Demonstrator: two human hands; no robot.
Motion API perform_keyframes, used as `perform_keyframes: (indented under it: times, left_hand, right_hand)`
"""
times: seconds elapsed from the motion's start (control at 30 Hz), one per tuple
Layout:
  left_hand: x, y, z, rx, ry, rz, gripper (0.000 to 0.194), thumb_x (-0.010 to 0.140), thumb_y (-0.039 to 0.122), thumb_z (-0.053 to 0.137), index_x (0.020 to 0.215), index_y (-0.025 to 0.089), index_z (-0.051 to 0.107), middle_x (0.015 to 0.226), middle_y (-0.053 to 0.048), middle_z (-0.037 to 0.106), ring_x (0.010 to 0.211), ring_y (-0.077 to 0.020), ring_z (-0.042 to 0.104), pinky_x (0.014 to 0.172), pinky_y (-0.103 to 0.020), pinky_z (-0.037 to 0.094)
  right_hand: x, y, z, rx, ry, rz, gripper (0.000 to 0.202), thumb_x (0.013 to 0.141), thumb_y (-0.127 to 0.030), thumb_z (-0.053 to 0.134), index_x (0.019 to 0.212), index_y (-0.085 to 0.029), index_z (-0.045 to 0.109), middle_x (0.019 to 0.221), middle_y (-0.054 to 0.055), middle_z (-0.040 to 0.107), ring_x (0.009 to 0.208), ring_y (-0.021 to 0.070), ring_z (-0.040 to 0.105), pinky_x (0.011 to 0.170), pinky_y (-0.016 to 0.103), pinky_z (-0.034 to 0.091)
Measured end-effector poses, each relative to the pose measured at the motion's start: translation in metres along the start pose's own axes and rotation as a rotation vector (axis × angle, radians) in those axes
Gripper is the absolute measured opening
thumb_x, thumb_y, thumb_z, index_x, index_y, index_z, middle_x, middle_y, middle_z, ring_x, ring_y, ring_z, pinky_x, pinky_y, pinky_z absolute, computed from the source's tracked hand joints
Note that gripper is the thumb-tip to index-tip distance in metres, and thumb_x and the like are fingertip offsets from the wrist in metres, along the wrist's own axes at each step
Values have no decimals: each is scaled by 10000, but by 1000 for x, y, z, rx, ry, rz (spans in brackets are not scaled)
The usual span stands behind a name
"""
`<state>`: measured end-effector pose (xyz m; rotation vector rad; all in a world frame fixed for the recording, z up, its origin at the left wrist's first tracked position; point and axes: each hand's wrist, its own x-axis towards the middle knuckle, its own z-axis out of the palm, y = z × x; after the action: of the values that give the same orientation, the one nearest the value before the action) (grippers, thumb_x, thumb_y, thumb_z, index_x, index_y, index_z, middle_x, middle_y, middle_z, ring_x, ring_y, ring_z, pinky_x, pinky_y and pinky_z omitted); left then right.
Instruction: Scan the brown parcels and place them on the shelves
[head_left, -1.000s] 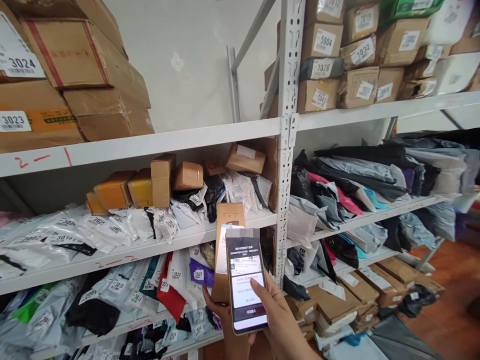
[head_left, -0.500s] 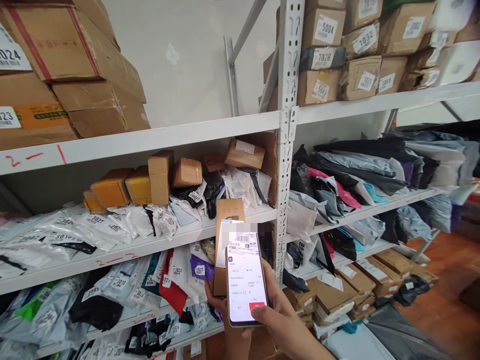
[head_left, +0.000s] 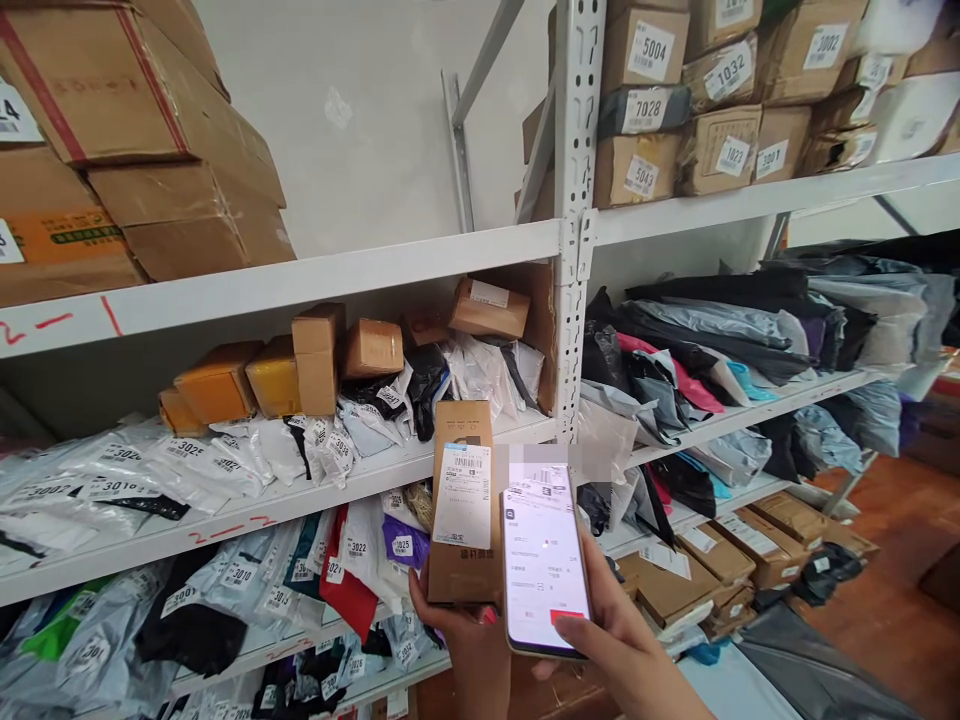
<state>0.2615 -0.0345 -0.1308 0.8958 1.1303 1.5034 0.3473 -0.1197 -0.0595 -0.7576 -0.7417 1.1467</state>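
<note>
Left hand [head_left: 457, 635] gripping upright labelled box [head_left: 463, 505] from below. Right hand [head_left: 611, 640] just beside it, clasping lit phone [head_left: 545, 560], thumb on screen.

Two hands are seen, left [head_left: 461, 625] and right [head_left: 611, 640]; one box [head_left: 463, 500] and one phone [head_left: 545, 560] are held. Four shelf levels [head_left: 375, 265] are counted.

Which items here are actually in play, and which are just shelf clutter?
In play:
- box with a shipping label, upright in the left hand
- phone, screen lit, in the right hand, thumb on the screen, beside the box

Lying about:
- numbered cartons on the top shelf
- small boxes on the middle shelf
- poly bags
- rack post
</note>
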Motion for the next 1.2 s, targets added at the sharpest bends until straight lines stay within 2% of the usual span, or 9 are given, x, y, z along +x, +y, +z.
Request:
perform_keyframes:
  times: [0.07, 0.13, 0.2, 0.33, 0.5, 0.67, 0.8, 1.0, 1.2]
  left_hand:
    - [2, -1, 1, -87, 3, 24, 1381, 480, 183, 836, 1485, 295, -105, 1563, -211, 236, 1243, -343, 521, 917, -403, 549]
    - [2, -3, 2, -117, 12, 31, 1403, 420, 180, 836, 1484, 305, -70, 1547, -214, 259, 1210, -343, 541, 913, -432, 548]
    - [3, -5, 3, -104, 24, 43, 1368, 450, 204, 819, 1483, 306, -71, 1533, -223, 270, 1151, -300, 576, 895, -429, 553]
    - [3, -9, 4, -91, 26, 95, 1359, 463, 212, 816, 1480, 303, -81, 1509, -237, 289, 1056, -236, 603, 839, -378, 564]
    - [6, -16, 2, -61, 24, 168, 1339, 493, 234, 823, 1483, 286, -77, 1529, -257, 237, 1099, -236, 597, 840, -357, 567]
    - [12, -29, -2, -33, 33, 238, 1307, 498, 252, 833, 1485, 280, -24, 1509, -264, 267, 1002, -220, 654, 786, -360, 596]
    - [12, -29, 0, -13, 59, 242, 1299, 505, 252, 825, 1491, 254, -20, 1487, -281, 295, 975, -214, 648, 781, -369, 594]
    - [9, -23, 6, -31, 92, 271, 1259, 512, 238, 791, 1488, 212, -4, 1457, -308, 328, 916, -205, 641, 714, -361, 594]
    - [11, -29, 3, -12, 69, 285, 1216, 526, 221, 789, 1465, 219, 17, 1411, -296, 372, 880, -193, 653, 656, -320, 590]
  right_hand:
    - [-5, -8, -5, -3, 69, 5, 1091, 719, -358, 837, 1539, -356, 117, 1453, 106, 527, 1029, 317, 658, 539, 319, 574]
    - [-8, -14, -10, -12, 122, 6, 1038, 712, -354, 843, 1521, -363, 194, 1413, 95, 569, 972, 311, 679, 541, 333, 579]
    - [-11, -19, -13, -19, 164, -5, 1004, 713, -349, 841, 1510, -363, 229, 1405, 97, 577, 957, 319, 683, 528, 342, 580]
    - [-13, -21, -17, -3, 215, -55, 1056, 696, -347, 848, 1526, -359, 195, 1431, 114, 551, 991, 347, 671, 505, 352, 576]
    - [-12, -21, -20, -2, 260, -58, 1045, 691, -363, 849, 1523, -390, 217, 1495, 82, 485, 1110, 362, 618, 492, 329, 562]
    - [-10, -18, -21, 1, 249, -59, 1021, 716, -386, 824, 1527, -398, 203, 1511, 56, 467, 1176, 353, 575, 500, 308, 560]
    - [-10, -19, -20, -2, 238, -50, 1034, 712, -396, 828, 1528, -396, 193, 1509, 57, 467, 1193, 356, 561, 499, 306, 560]
    - [-9, -17, -21, 3, 220, -56, 1052, 717, -391, 823, 1533, -398, 158, 1498, 69, 483, 1147, 355, 593, 492, 314, 555]
    - [-8, -16, -23, -9, 226, -47, 1052, 720, -396, 819, 1533, -406, 151, 1536, 65, 433, 1041, 335, 645, 507, 332, 563]
